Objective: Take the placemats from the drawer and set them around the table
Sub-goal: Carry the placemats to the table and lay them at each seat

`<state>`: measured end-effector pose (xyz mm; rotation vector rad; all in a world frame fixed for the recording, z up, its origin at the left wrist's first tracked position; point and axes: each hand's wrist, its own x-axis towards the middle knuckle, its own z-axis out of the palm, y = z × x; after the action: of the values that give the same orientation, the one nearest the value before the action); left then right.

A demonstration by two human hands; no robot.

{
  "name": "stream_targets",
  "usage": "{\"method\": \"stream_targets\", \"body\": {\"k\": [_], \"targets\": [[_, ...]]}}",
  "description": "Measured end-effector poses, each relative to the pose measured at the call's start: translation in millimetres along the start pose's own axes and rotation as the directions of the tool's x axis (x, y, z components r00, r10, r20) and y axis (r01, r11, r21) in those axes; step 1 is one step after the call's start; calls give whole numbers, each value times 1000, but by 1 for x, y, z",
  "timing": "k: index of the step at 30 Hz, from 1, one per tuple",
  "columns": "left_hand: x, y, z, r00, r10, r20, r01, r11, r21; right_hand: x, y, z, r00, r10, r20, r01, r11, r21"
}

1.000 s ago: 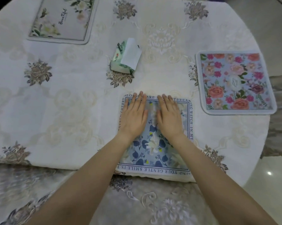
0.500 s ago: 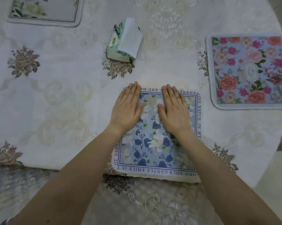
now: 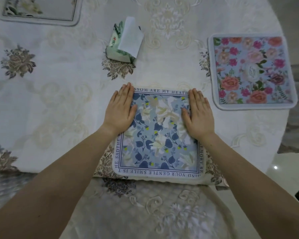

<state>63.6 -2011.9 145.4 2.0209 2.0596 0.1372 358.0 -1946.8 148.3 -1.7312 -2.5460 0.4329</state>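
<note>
A blue floral placemat (image 3: 160, 135) with a border of printed words lies flat at the near edge of the round table (image 3: 59, 104). My left hand (image 3: 121, 109) rests palm down on its upper left corner, fingers straight. My right hand (image 3: 199, 112) lies flat on its upper right corner. Neither hand grips anything. A pink rose placemat (image 3: 252, 71) sits at the table's right side. A pale grey floral placemat (image 3: 42, 11) lies at the far left, partly cut off by the frame.
A green tissue pack (image 3: 125, 42) with a white sheet sticking out stands just beyond the blue placemat. The embroidered tablecloth hangs over the near edge (image 3: 145, 204). Shiny floor (image 3: 286, 178) shows at the lower right.
My hands have slid apart from the middle of the blue placemat to its upper left and right corners. The view has shifted closer to the table.
</note>
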Motion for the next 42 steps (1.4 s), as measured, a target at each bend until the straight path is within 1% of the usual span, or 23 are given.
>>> {"method": "stream_targets", "body": {"k": [2, 4, 6, 8, 10, 13, 17, 21, 23, 28, 32, 35, 38, 42], "targets": [[3, -2, -9, 999, 10, 41, -11, 999, 44, 1, -4, -6, 999, 9, 31, -8, 999, -35], [4, 1, -27, 997, 55, 62, -59, 996, 68, 2, -13, -19, 999, 25, 26, -24, 999, -44], [-7, 15, -43, 993, 119, 0, -119, 991, 62, -12, -33, -30, 999, 16, -43, -16, 1000, -4], [-36, 37, -44, 985, 150, -80, -148, 988, 38, -43, -62, -30, 995, -33, -99, 41, 996, 76], [-74, 59, -27, 980, 183, -79, -183, 983, 13, -75, -88, -16, 994, -89, -63, 96, 986, 135], [-107, 73, 6, 983, 184, 8, -184, 983, -8, -89, -101, 13, 988, -154, 6, 153, 983, 98], [-109, 72, 22, 987, 152, 54, -152, 988, -6, -81, -95, 31, 988, -148, 37, 147, 989, 33], [-109, 68, 24, 985, 161, 61, -161, 987, -4, -82, -94, 31, 985, -174, 8, 173, 982, 71], [-113, 62, 23, 989, 131, 71, -131, 991, -13, -83, -90, 29, 985, -175, 15, 173, 982, 79], [-121, 40, 15, 988, 113, 110, -114, 993, 7, -92, -61, 20, 988, -149, 33, 147, 987, 70], [-123, 37, 14, 991, 100, 84, -98, 995, -26, -100, -31, 11, 992, -113, 50, 110, 992, 60], [-129, 18, 11, 990, 116, 83, -114, 993, -24, -103, -18, 7, 989, -140, 58, 136, 989, 63], [-131, 10, 11, 987, 143, 70, -142, 990, -24, -103, -15, 7, 986, -160, 43, 155, 983, 99], [-130, 10, 13, 987, 147, 69, -146, 989, -25, -103, -11, 8, 989, -147, -2, 145, 972, 186]]}}
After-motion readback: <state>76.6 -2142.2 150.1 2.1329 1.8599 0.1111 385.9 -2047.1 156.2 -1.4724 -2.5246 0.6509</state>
